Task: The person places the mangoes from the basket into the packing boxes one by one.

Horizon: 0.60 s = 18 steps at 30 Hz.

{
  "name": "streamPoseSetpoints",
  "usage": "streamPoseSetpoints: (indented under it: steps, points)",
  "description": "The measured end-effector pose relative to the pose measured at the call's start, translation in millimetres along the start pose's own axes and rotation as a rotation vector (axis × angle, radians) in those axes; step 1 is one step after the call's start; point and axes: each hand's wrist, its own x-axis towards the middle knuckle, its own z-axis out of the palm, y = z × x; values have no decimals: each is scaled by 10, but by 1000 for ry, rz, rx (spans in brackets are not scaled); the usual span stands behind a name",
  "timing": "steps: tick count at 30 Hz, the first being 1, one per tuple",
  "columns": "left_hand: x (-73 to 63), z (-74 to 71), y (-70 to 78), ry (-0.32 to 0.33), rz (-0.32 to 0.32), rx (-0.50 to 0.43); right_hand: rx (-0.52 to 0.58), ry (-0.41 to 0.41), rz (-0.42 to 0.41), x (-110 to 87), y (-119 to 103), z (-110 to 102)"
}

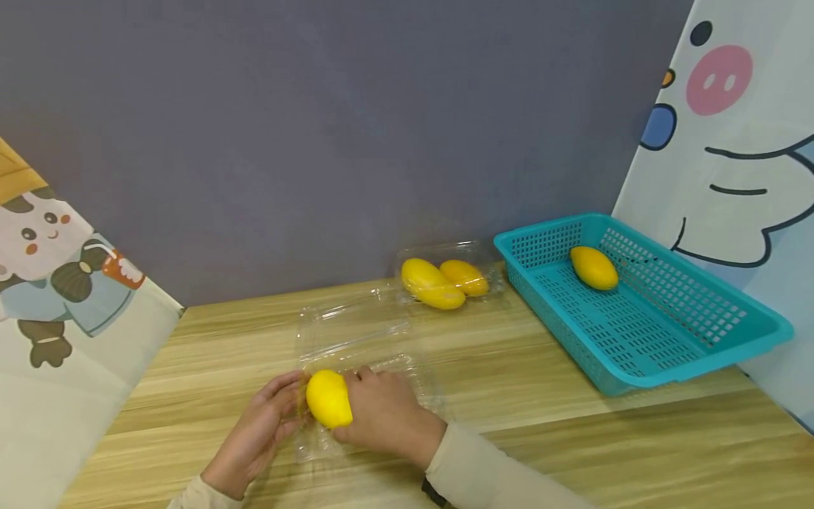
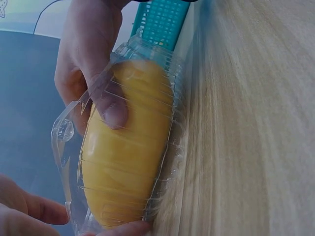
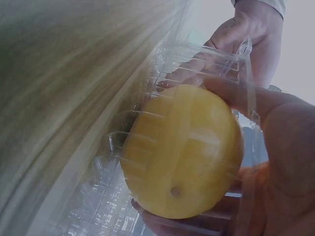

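Note:
A yellow mango (image 1: 328, 399) lies low in an open clear plastic clamshell box (image 1: 407, 367), its long side running across the box. My right hand (image 1: 384, 410) grips the mango from the right, thumb on one side and fingers on the other. In the left wrist view the right thumb (image 2: 115, 114) presses on the mango's skin behind the clear wall. At the box's left end my left hand (image 1: 263, 428) holds the edge between thumb and fingers. The box's lid (image 1: 352, 322) is folded back toward the wall.
Behind, a second clear box (image 1: 439, 249) holds two mangoes (image 1: 432, 284) near the grey wall (image 1: 331, 155). A teal basket (image 1: 559, 325) stands at the right with one mango (image 1: 594, 268) inside. Printed cartoon panels (image 1: 731, 177) flank the wooden table (image 1: 547, 452).

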Motion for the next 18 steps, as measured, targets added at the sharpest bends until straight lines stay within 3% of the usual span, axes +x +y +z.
streamPoseSetpoints:
  steps: [13, 18]
  points:
    - [5, 2, 10, 31, -12, 6, 36, 9, -12, -15, 26, -7]
    - [0, -12, 3, 23, -9, 9, 87, -45, -13, -2, 49, -43]
